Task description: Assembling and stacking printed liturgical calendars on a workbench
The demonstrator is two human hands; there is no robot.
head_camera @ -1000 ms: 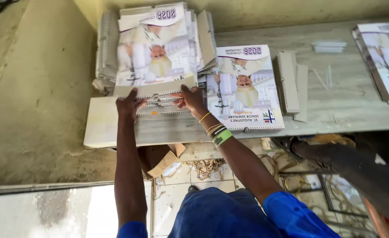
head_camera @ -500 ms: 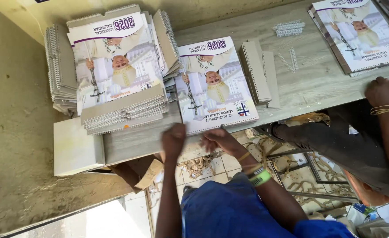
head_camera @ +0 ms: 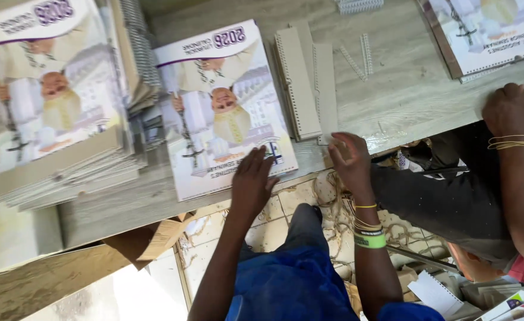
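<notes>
Calendar (head_camera: 223,107) with a printed cover, lying flat on the grey surface (head_camera: 404,89) near its front edge. Left hand (head_camera: 251,181) rests on the calendar's near right corner, grip loose, fingers spread flat (holding nothing). Right hand (head_camera: 350,161), likewise open, touches the near end of the punched card strips (head_camera: 306,80). Left: tall calendar stack (head_camera: 48,101). Far right: a co-worker's hand (head_camera: 508,110) on the surface edge.
</notes>
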